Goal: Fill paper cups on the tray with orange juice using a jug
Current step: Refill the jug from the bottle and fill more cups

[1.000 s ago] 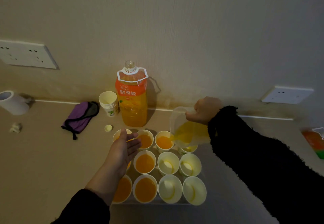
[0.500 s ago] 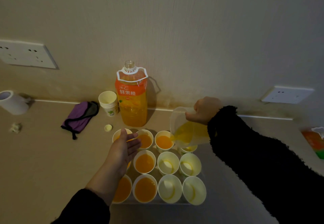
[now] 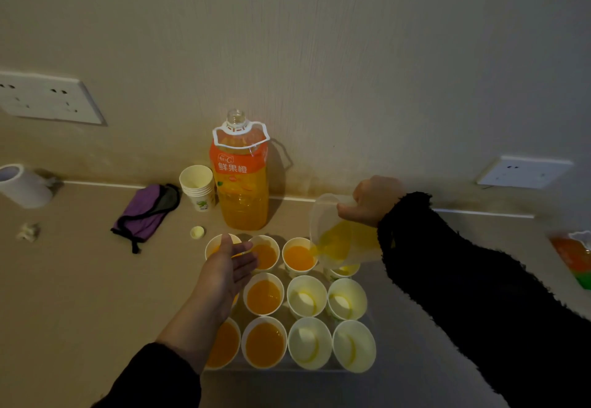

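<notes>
Tipping the clear jug (image 3: 323, 215) to the left, our right hand (image 3: 372, 201) grips it near the top, with the fingers curled round it. The orange juice (image 3: 337, 241) inside lies pooled at the low lip. That lip hangs just over the edge of the third back cup (image 3: 299, 258), which has juice in it. The jug hides most of the back right cup (image 3: 344, 270), and we see only a bit of yellow there.

Our left hand (image 3: 228, 267) is flat, with fingers straight and close together, holding nothing. It lies over the back left cup (image 3: 212, 243). We cannot tell if it touches the cups under it.

The paper cups sit in three rows of four on a clear tray (image 3: 275, 370) on the desk (image 3: 80, 295). The two left columns hold juice where we can see them, such as the middle cup (image 3: 263, 296) and the front cup (image 3: 264, 343). One cup is hidden under our wrist. The four pale cups (image 3: 309, 343) at the middle and front right show only a thin yellow curve inside.

Behind the tray a big juice bottle (image 3: 240, 190) stands by the wall with its top open and juice inside. Its small cap (image 3: 197, 232) lies on the desk near it. A stack of spare cups (image 3: 197, 187) stands just beside the bottle, and a purple pouch (image 3: 145, 211) lies to the left.
</notes>
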Available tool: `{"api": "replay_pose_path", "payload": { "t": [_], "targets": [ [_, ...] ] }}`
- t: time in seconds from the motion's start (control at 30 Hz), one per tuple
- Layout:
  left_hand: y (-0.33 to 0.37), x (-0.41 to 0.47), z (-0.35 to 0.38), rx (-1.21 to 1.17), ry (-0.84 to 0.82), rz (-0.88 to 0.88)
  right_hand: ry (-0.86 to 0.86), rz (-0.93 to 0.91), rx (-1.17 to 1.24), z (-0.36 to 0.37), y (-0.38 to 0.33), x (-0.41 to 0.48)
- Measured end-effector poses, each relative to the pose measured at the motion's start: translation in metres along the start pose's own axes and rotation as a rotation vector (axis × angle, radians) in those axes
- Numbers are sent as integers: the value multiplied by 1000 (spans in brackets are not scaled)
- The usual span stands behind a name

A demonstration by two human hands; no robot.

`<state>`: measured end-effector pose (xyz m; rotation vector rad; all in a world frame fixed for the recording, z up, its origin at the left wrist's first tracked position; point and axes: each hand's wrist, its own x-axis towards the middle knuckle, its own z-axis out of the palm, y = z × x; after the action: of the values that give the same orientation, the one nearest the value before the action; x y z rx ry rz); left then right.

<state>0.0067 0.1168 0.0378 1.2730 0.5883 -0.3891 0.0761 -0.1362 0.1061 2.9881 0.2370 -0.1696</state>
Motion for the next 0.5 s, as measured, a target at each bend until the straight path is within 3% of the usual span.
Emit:
{"api": "replay_pose_path", "payload": {
  "t": [0.17,0.5],
  "targets": [
    [0,0,4,16,-10,5,-25,24,61,-5,5,-5],
    [-5,-7,15,35,-66,-8,94,86,187,-22,11,-26]
  ]
}}
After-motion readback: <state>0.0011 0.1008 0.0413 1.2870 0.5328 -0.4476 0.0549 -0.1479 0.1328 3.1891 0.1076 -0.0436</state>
